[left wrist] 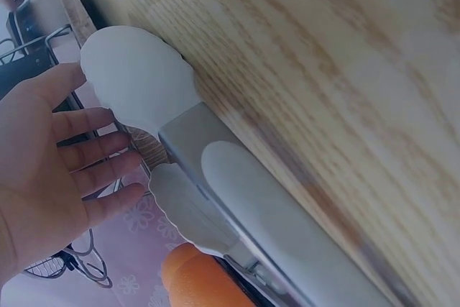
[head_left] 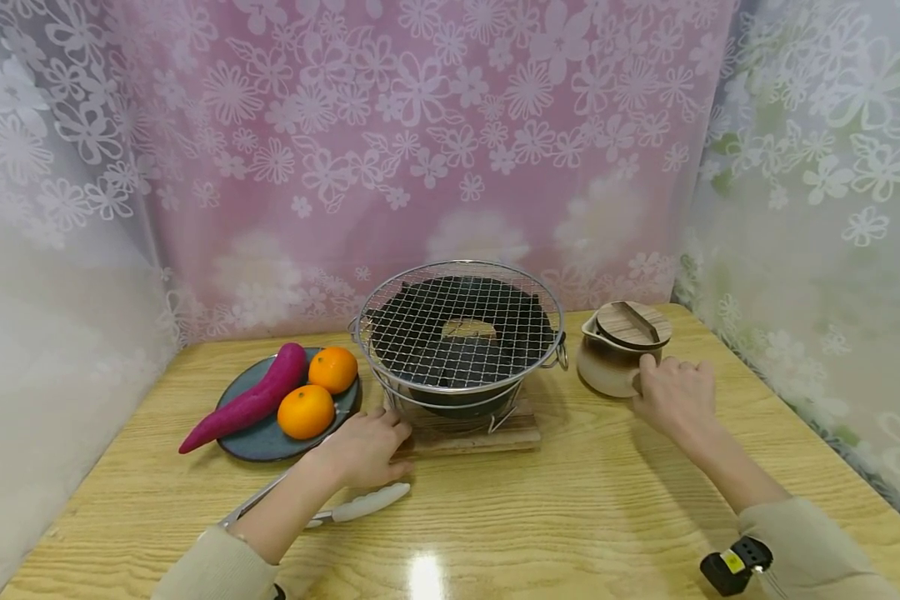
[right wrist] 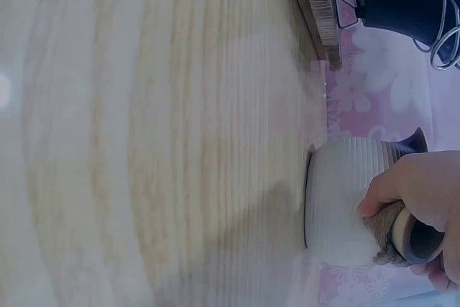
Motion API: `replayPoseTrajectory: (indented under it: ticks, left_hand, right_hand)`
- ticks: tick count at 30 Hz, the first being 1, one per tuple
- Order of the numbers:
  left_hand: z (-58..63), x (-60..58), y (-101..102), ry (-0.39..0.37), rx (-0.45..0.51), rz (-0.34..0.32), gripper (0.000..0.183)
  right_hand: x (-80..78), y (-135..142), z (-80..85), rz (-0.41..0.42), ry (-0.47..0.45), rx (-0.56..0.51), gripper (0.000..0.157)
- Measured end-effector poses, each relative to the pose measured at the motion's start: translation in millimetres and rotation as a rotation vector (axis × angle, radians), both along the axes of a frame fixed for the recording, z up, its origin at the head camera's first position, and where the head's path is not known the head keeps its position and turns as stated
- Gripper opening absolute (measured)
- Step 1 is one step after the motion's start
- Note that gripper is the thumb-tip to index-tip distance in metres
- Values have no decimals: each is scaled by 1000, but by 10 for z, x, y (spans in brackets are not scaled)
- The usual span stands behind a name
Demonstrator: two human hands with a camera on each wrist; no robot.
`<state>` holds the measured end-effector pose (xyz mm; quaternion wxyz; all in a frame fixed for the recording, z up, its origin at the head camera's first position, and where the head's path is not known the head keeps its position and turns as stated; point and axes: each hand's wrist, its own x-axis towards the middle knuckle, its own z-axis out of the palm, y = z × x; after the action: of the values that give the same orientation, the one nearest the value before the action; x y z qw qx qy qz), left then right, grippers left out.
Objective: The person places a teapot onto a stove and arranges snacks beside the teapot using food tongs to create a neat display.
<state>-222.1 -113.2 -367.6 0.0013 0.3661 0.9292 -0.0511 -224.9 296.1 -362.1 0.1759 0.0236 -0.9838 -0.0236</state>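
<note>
My right hand (head_left: 675, 396) grips the stubby side handle of a brown-and-cream teapot (head_left: 607, 367) with a wooden lid (head_left: 633, 323), which stands at the right of the table. In the right wrist view, twine (right wrist: 386, 231) wraps the base of that handle, and the thumb lies against it. Left of the grill, my left hand (head_left: 367, 446) is by the edge of a wooden board (head_left: 465, 442). Its fingers (left wrist: 100, 145) are spread in the left wrist view, beside the white heads of metal tongs (head_left: 367, 504). My left forearm covers part of the tongs.
A round wire grill rack (head_left: 461, 333) rests over a black stove bowl (head_left: 457, 404) on the board, mid-table. To the left, a dark blue plate (head_left: 258, 446) holds a purple sweet potato (head_left: 251, 404) and two oranges (head_left: 307, 412). Floral curtains (head_left: 450, 125) surround the table.
</note>
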Motion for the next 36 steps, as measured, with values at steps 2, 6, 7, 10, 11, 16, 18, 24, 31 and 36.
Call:
replayPoseTrajectory:
  ticks: [2, 6, 7, 10, 11, 16, 18, 24, 31, 36]
  left_hand:
    - [1, 1, 2, 3, 1, -3, 44]
    - [6, -5, 11, -1, 0, 3, 45]
    - [9, -6, 12, -3, 0, 6, 45]
    - [20, -6, 14, -3, -2, 11, 45]
    - [23, -5, 13, -1, -2, 10, 45]
    - [43, 5, 18, 0, -6, 13, 45]
    - [48, 9, 21, -3, -10, 16, 45]
    - [55, 17, 25, -8, -18, 22, 46]
    - [38, 27, 22, -12, -21, 21, 47]
    - [30, 33, 24, -13, -19, 19, 47]
  right_hand:
    - [12, 17, 5, 10, 14, 3, 21]
    - [35, 47, 35, 28, 38, 15, 24]
    - [42, 53, 48, 30, 44, 18, 24]
    - [56, 70, 88, 35, 56, 21, 24]
    - [58, 78, 99, 36, 62, 21, 24]
    - [60, 124, 133, 41, 86, 19, 24]
    - [65, 140, 143, 45, 93, 21, 24]
    - [90, 170, 172, 47, 94, 27, 24]
    - [120, 189, 194, 46, 99, 27, 23]
    - [140, 194, 218, 50, 99, 25, 23]
